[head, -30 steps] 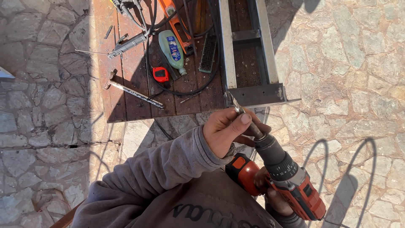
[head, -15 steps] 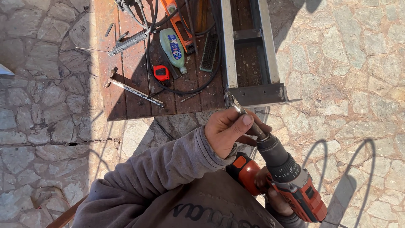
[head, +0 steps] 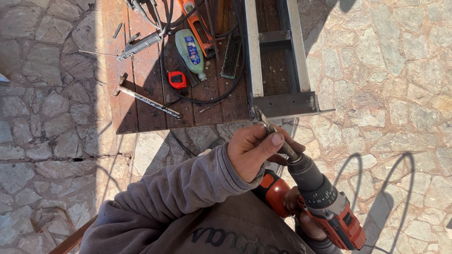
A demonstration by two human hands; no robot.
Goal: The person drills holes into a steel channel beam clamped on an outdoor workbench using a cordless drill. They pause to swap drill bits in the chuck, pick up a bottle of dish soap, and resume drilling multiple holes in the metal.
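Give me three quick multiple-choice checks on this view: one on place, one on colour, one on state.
1. Where does the hammer lie?
A. on the wooden table
B. on the stone paving
C. inside the metal frame

2. What colour is the drill body?
A. blue
B. red and black
C. yellow

3. What is the left hand doing?
A. resting flat on the table
B. pinching the drill bit near the chuck
C. holding the green bottle

Answers: 1 A, it rests on the planks. 2 B, the housing is red with black parts. 3 B, thumb and fingers close on the bit.
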